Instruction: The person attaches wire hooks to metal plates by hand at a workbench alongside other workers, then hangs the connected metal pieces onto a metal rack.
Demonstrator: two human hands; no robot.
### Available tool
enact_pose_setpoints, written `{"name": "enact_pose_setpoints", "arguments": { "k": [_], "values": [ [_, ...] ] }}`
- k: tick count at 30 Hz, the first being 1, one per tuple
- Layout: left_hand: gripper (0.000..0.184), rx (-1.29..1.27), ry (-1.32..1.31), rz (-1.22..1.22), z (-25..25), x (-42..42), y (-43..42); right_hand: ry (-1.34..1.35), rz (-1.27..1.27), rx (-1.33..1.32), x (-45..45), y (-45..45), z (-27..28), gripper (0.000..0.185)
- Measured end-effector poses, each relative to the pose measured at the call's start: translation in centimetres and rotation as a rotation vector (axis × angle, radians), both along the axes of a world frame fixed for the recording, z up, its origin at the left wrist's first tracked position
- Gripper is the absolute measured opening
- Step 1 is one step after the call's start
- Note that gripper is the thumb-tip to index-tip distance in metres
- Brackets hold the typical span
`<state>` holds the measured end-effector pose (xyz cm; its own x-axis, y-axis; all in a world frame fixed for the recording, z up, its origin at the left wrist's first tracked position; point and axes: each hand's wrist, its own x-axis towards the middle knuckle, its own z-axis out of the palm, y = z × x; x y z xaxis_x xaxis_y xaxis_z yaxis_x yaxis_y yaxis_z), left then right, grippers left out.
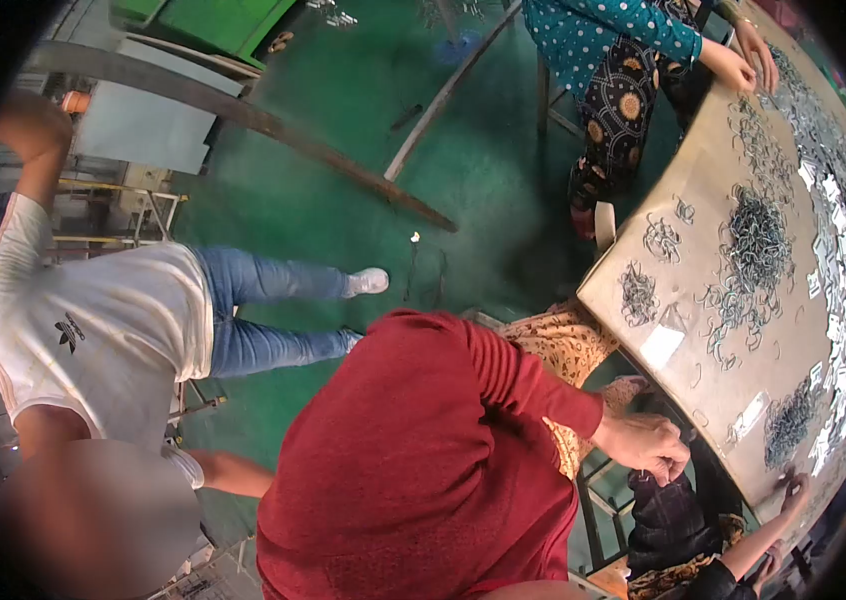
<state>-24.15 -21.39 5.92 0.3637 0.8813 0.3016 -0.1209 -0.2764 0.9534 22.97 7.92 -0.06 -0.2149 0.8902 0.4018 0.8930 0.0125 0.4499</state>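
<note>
My left hand (pixel 645 446), in a dark red sleeve (pixel 543 395), is just off the near edge of the tan table (pixel 713 400). Its fingers are curled together, and whatever they may hold is too small to make out. My right hand is out of view. Closest on the tabletop are a flat white piece (pixel 663 346) and a small heap of curved metal hooks (pixel 638 294). A larger pile of grey hooks (pixel 755 240) lies farther in. Another dark pile of small metal parts (pixel 793 425) sits lower down, beside a clear strip (pixel 749 415).
Many shiny flat pieces (pixel 843 300) cover the table's far side. A co-worker in a teal dotted top (pixel 603 40) works at the upper end. A dark-sleeved arm (pixel 763 545) reaches in below. Someone in a white shirt (pixel 113 320) stands on the green floor (pixel 293 190), near a metal bar (pixel 243 115).
</note>
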Motion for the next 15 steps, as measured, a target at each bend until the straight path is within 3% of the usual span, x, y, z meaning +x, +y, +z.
{"name": "enact_pose_setpoints", "arguments": {
  "k": [6,9,13,15],
  "values": [
    [0.015,-0.013,-0.014,0.001,0.3,0.0,-0.2,-0.257,-0.101,0.154,9.6,3.5,-0.1,0.031],
    [0.015,-0.01,-0.014,-0.014,0.1,0.5,-0.6,-0.376,-0.025,0.264,11.7,2.4,1.4,0.031],
    [0.014,0.003,-0.027,-0.019,-0.4,0.9,-0.6,-0.702,0.26,0.399,-4.3,-9.9,12.7,0.032],
    [0.013,0.009,-0.034,-0.019,-0.3,1.0,-0.7,-0.543,0.311,0.286,-6.7,-13.1,14.0,0.032]
  ]
}}
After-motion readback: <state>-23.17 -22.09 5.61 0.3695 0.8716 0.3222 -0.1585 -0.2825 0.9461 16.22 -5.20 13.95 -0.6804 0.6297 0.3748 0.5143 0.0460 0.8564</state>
